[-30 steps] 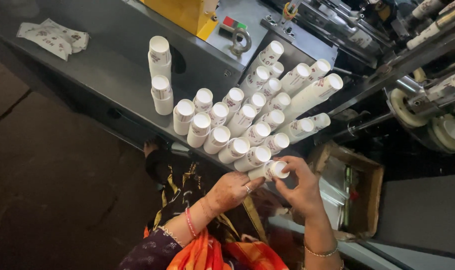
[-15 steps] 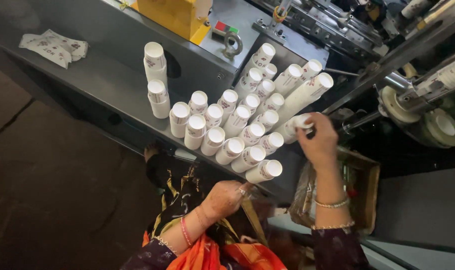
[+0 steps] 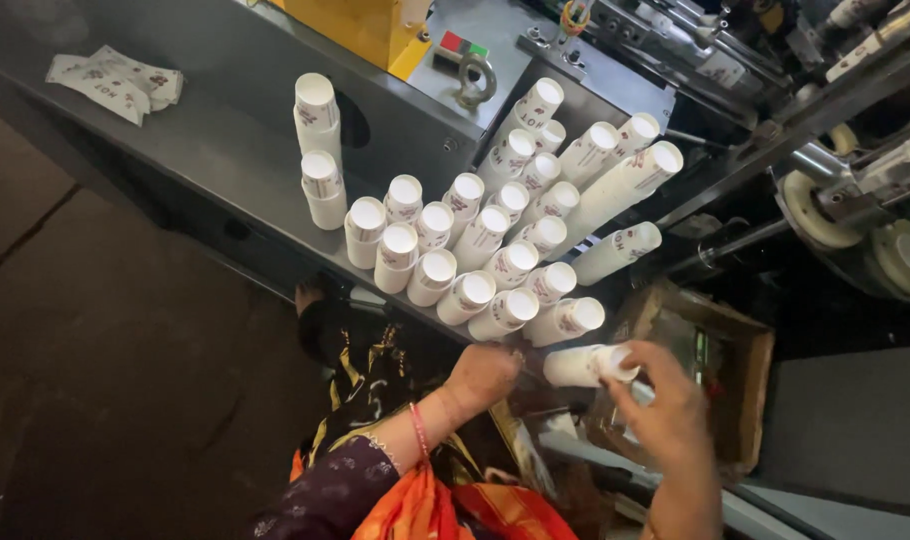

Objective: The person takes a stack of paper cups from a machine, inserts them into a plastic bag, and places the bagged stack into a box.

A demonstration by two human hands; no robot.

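1. The right hand (image 3: pixel 665 410) grips a short stack of white printed paper cups (image 3: pixel 587 364), fingers wrapped about its open end. The stack lies sideways, in the air just off the table edge, below the nearest row and not yet set among the others.

2. The left hand (image 3: pixel 485 375) rests at the near edge of the dark grey metal table (image 3: pixel 225 130), fingers curled just under the closest stacks. Whether it grasps anything I cannot tell; nothing shows between its fingers.

3. Just above both hands lie the many stacks of white paper cups (image 3: pixel 495 240), already ranged in tilted rows on the table, rims toward the camera. By the look of it most of the gathering is done, and the held stack is the one piece still out of place.

4. Two upright stacks of white cups (image 3: pixel 320 150) stand apart at the left end of the rows.

5. Further left, flat printed paper blanks (image 3: pixel 115 82) lie on the table, well apart from the cups.

6. Below the right hand sits an open brown cardboard box (image 3: pixel 715 380); its contents are too dark to make out.

7. Behind the rows stands a machine with a yellow housing (image 3: pixel 365 25).
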